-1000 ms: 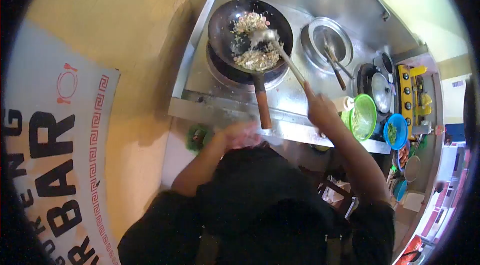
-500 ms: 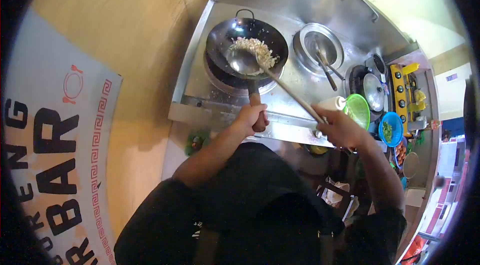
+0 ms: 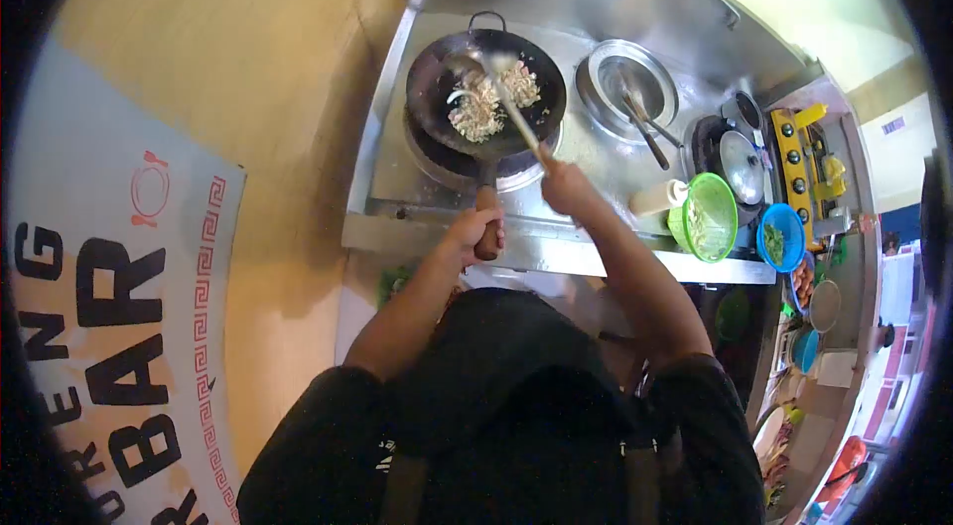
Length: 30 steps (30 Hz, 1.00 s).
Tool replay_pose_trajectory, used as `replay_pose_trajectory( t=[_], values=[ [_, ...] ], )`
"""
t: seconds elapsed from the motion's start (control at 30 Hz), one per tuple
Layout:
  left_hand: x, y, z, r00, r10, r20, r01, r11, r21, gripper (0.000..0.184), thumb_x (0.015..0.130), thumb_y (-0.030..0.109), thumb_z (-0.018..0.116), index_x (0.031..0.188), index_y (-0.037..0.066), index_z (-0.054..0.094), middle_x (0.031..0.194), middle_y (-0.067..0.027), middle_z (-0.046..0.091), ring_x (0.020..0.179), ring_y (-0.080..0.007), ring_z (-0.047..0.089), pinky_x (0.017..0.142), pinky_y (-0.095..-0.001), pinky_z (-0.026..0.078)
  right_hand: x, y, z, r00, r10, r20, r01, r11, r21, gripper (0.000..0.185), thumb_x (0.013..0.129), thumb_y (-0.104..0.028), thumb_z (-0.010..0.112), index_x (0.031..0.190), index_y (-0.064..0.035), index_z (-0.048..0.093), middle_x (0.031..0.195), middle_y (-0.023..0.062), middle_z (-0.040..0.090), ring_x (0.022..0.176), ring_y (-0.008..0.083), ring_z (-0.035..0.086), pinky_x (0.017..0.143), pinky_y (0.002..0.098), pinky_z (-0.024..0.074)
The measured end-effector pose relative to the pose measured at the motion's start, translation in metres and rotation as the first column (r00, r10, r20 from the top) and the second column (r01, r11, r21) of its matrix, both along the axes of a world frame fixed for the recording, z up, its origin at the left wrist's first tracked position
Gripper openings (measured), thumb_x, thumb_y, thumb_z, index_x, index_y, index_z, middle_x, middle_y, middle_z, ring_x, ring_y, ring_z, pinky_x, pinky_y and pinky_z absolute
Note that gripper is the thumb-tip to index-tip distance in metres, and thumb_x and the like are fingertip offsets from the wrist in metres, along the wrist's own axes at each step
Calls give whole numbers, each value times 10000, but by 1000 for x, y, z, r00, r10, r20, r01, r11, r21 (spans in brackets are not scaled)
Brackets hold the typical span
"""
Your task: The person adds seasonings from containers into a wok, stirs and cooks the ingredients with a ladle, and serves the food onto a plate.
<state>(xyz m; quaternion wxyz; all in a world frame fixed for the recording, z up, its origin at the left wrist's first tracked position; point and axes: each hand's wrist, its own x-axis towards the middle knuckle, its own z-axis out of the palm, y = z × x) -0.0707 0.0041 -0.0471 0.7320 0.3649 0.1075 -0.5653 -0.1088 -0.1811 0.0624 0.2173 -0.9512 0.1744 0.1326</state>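
Note:
A dark wok [image 3: 427,98] sits on a burner on the steel stove, with pale chopped food [image 3: 478,114] in its bowl. My left hand [image 3: 473,233] is wrapped round the wok's wooden handle [image 3: 486,202]. In my right hand [image 3: 569,190] is the long shaft of a wok ladle [image 3: 523,128], which slants up and left over the wok. Motion smears the ladle's head near the wok's far left side, so what it carries is hard to make out.
Right of the wok stands a round metal pot [image 3: 606,118] with utensils lying in it. Farther right are a white bottle [image 3: 655,198], a green basket [image 3: 711,217], a blue basket [image 3: 781,235] with greens, and a lidded pan [image 3: 741,168]. A wall [image 3: 298,128] borders the left.
My right hand has moved left and forward, pushing the ladle's head to the wok's far side. The food has shifted and spread nearer the handle. My left hand keeps its grip.

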Motion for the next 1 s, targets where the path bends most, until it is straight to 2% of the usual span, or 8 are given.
replay_pose_trajectory(
  t=[0.1, 0.27, 0.4, 0.5, 0.7, 0.83, 0.87, 1.0],
  values=[
    [-3, 7, 4, 993, -41, 110, 32, 996, 83, 161, 860, 153, 587, 762, 51, 510, 625, -59, 532, 505, -176, 544, 465, -325, 470, -66, 11, 37, 961, 251, -119, -268, 950, -163, 652, 813, -38, 466, 1413, -71, 213, 827, 265, 616, 733, 418, 628, 643, 493, 504],
    [-60, -5, 101, 998, 54, 42, -56, 997, 52, 202, 860, 157, 596, 710, 49, 513, 582, -80, 528, 483, -207, 550, 444, -338, 457, -118, -20, 87, 942, 229, -244, -322, 814, -483, 572, 865, -69, 436, 1415, -110, 284, 870, 220, 607, 675, 351, 640, 595, 468, 527],
    [-31, -19, 65, 993, 112, 46, -111, 994, -10, 146, 846, 113, 577, 737, 37, 516, 602, -80, 528, 499, -201, 537, 489, -333, 466, -114, -47, 172, 920, 383, -89, -354, 708, -611, 567, 762, 3, 502, 1307, -152, 475, 1005, 159, 559, 753, 300, 615, 635, 384, 518],
    [-18, -20, 43, 993, 113, -17, -113, 993, -45, 119, 824, 81, 588, 748, 34, 510, 611, -60, 505, 519, -188, 528, 508, -333, 472, -122, -36, 190, 928, 284, -243, -373, 696, -613, 474, 842, -76, 464, 1312, -134, 448, 1021, 177, 554, 827, 306, 633, 620, 407, 532],
    [-15, -15, 25, 993, 113, -35, -115, 991, -66, 131, 824, 99, 613, 762, 46, 511, 623, -51, 496, 552, -177, 536, 516, -334, 484, -62, -38, 46, 997, 64, -40, -74, 915, -396, 534, 832, -53, 439, 1360, -95, 368, 987, 248, 573, 779, 408, 627, 679, 481, 518],
    [-13, -9, 6, 994, 106, 27, -105, 994, -42, 147, 831, 137, 621, 755, 62, 520, 627, -42, 503, 521, -170, 527, 507, -328, 495, -13, -17, -35, 1000, -6, -4, 6, 996, -90, 595, 820, -36, 439, 1396, -88, 299, 920, 276, 582, 787, 440, 613, 704, 478, 504],
    [-7, -3, 2, 997, 70, 38, -69, 997, -42, 153, 832, 146, 622, 749, 64, 524, 621, -38, 503, 512, -170, 528, 500, -330, 498, -39, 4, -6, 985, 166, 37, -153, 959, -237, 575, 852, -54, 424, 1407, -77, 277, 900, 267, 582, 771, 430, 621, 684, 489, 509],
    [-6, 8, -2, 1000, -1, 11, 2, 999, -33, 143, 835, 144, 614, 750, 57, 538, 617, -47, 522, 506, -178, 539, 481, -337, 491, -98, 30, 64, 968, 160, -192, -214, 928, -305, 584, 846, -56, 439, 1405, -59, 270, 895, 268, 581, 761, 410, 623, 644, 500, 507]
  ],
)
